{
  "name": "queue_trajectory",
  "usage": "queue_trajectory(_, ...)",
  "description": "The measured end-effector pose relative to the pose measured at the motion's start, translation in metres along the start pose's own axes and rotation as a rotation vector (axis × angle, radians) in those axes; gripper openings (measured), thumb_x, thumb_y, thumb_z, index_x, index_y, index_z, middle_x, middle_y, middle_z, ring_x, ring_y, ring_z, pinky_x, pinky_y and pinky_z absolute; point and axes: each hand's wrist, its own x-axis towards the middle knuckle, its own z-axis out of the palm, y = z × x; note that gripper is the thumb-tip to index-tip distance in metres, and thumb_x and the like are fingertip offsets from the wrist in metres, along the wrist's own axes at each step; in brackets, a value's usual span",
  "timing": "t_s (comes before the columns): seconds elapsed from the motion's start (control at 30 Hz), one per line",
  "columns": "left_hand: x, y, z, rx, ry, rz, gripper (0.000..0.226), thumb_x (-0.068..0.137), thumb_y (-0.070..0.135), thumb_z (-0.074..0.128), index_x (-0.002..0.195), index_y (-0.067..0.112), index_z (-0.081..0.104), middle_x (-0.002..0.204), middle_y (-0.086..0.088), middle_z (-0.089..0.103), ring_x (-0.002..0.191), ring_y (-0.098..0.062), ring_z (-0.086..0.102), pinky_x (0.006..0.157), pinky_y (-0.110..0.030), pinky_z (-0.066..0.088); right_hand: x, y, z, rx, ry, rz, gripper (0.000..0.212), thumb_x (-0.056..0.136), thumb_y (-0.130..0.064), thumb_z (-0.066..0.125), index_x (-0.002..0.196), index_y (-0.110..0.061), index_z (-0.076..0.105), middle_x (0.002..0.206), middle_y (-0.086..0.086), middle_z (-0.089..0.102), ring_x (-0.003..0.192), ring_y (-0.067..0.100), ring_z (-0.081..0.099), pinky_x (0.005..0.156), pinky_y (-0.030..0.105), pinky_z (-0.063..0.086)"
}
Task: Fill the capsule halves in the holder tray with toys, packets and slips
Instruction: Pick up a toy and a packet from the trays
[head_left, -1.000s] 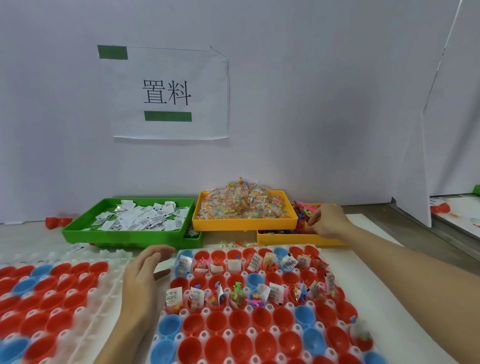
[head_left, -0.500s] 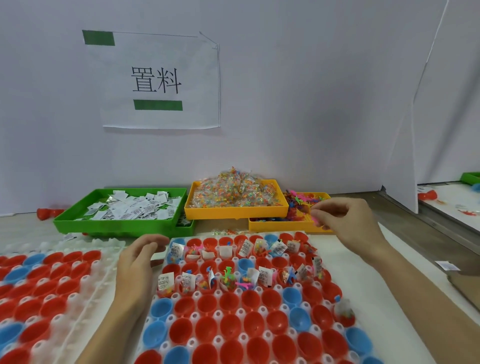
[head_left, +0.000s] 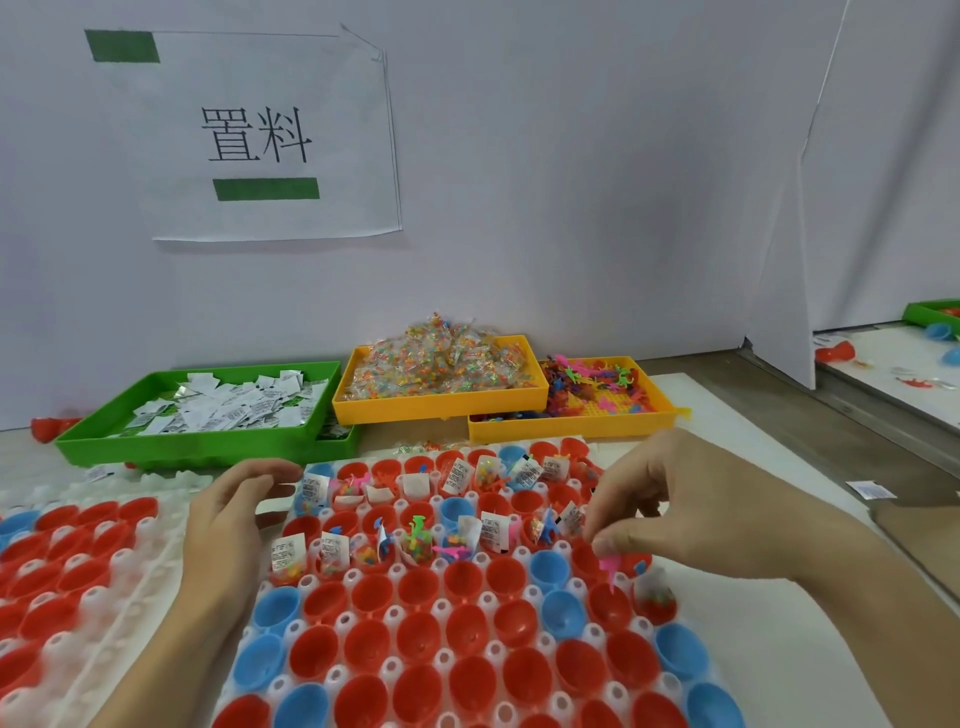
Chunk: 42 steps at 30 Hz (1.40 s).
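Above round red cups, pink toy

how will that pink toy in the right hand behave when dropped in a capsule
The pink toy looks thin and spindly, so probably very light and bendy. Pinched by the right hand, its limbs could snag on a capsule rim rather than roll.

Assembly workstation: parts bins, sign

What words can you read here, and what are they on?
"置料": on the paper sign taped to the wall, between two green bars.
Slips in the green tray and in the capsules: printed, but too small to read.
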Motion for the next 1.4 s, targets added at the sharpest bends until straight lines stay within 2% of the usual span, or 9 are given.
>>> queue_trajectory(0.2, 0.000, 0.001, 0.000, 0.018, 0.003, 0.010, 0.036, 0.099, -0.001, 0.036, 0.087, 0.007, 0.068, 0.098, -0.016, 0.069, 0.093, -0.029, 0.063, 0.073, -0.039, 0.050, -0.001, -0.003, 0.000, -0.105, -0.067, 0.047, 0.023, 0.083, -0.023, 0.079, 0.070, -0.041, 0.076, 0.080, -0.025, 0.071, 0.083, -0.004, 0.064, 0.072, 0.011, 0.047)
queue_trajectory(0.33, -0.001, 0.001, 0.001, 0.011, 0.001, 0.009, 0.036, 0.099, -0.002, 0.036, 0.086, 0.007, 0.068, 0.099, -0.016, 0.068, 0.093, -0.028, 0.062, 0.074, -0.041, 0.049, 0.001, -0.005, 0.005, -0.134, -0.118, 0.089, 0.020, 0.083, -0.023, 0.079, 0.071, -0.039, 0.077, 0.081, -0.031, 0.068, 0.086, -0.011, 0.061, 0.070, 0.014, 0.046)
queue_trajectory(0.47, -0.001, 0.001, 0.001, 0.013, 0.000, 0.008, 0.036, 0.099, -0.002, 0.036, 0.086, 0.007, 0.068, 0.098, -0.015, 0.069, 0.094, -0.027, 0.062, 0.076, -0.043, 0.049, 0.002, -0.005, 0.009, -0.162, -0.158, 0.129, 0.027, 0.084, -0.024, 0.079, 0.067, -0.045, 0.074, 0.082, -0.033, 0.067, 0.088, -0.014, 0.058, 0.068, 0.012, 0.046)
queue_trajectory(0.63, -0.001, 0.002, 0.002, -0.002, 0.003, 0.003, 0.035, 0.098, -0.003, 0.036, 0.086, 0.006, 0.068, 0.098, -0.016, 0.068, 0.095, -0.026, 0.061, 0.076, -0.043, 0.047, 0.003, -0.003, 0.010, -0.196, -0.155, 0.155, 0.022, 0.084, -0.026, 0.078, 0.072, -0.044, 0.077, 0.081, -0.037, 0.065, 0.088, -0.015, 0.057, 0.073, 0.018, 0.046)
queue_trajectory(0.87, -0.001, 0.002, 0.002, -0.010, 0.003, 0.009, 0.035, 0.097, -0.004, 0.037, 0.085, 0.007, 0.068, 0.097, -0.015, 0.068, 0.094, -0.025, 0.061, 0.070, -0.037, 0.047, 0.005, 0.003, 0.009, -0.195, -0.162, 0.145, 0.023, 0.085, -0.025, 0.077, 0.073, -0.044, 0.077, 0.081, -0.032, 0.067, 0.091, -0.012, 0.058, 0.071, 0.017, 0.046)
queue_trajectory(1.13, -0.001, 0.001, 0.002, 0.002, 0.010, 0.011, 0.035, 0.098, -0.003, 0.037, 0.086, 0.006, 0.069, 0.098, -0.015, 0.069, 0.093, -0.023, 0.062, 0.070, -0.037, 0.050, 0.006, 0.009, 0.009, -0.197, -0.170, 0.121, 0.017, 0.084, -0.031, 0.078, 0.081, -0.048, 0.077, 0.087, -0.038, 0.064, 0.092, -0.017, 0.054, 0.068, 0.014, 0.047)
queue_trajectory(1.23, 0.000, 0.000, 0.001, -0.005, 0.019, 0.007, 0.035, 0.097, -0.002, 0.037, 0.086, 0.006, 0.069, 0.098, -0.014, 0.069, 0.094, -0.023, 0.063, 0.070, -0.038, 0.051, 0.005, 0.012, 0.005, -0.206, -0.103, 0.085, 0.019, 0.082, -0.032, 0.079, 0.084, -0.050, 0.076, 0.090, -0.035, 0.066, 0.091, -0.012, 0.057, 0.072, 0.009, 0.045)
queue_trajectory(1.33, 0.000, -0.001, 0.001, -0.013, 0.026, -0.001, 0.035, 0.097, -0.003, 0.038, 0.085, 0.007, 0.069, 0.098, -0.014, 0.069, 0.097, -0.026, 0.063, 0.074, -0.046, 0.052, 0.008, 0.011, -0.005, -0.182, 0.031, 0.041, 0.018, 0.085, -0.031, 0.076, 0.084, -0.048, 0.077, 0.089, -0.031, 0.070, 0.089, -0.004, 0.063, 0.068, 0.015, 0.046)
queue_trajectory(1.4, 0.000, -0.001, 0.002, -0.014, 0.030, -0.006, 0.036, 0.097, -0.002, 0.038, 0.085, 0.008, 0.069, 0.097, -0.013, 0.070, 0.099, -0.027, 0.063, 0.079, -0.051, 0.052, 0.024, 0.011, -0.011, -0.213, 0.128, 0.039, 0.016, 0.088, -0.030, 0.073, 0.082, -0.045, 0.076, 0.086, -0.032, 0.070, 0.088, -0.006, 0.063, 0.066, 0.015, 0.046)
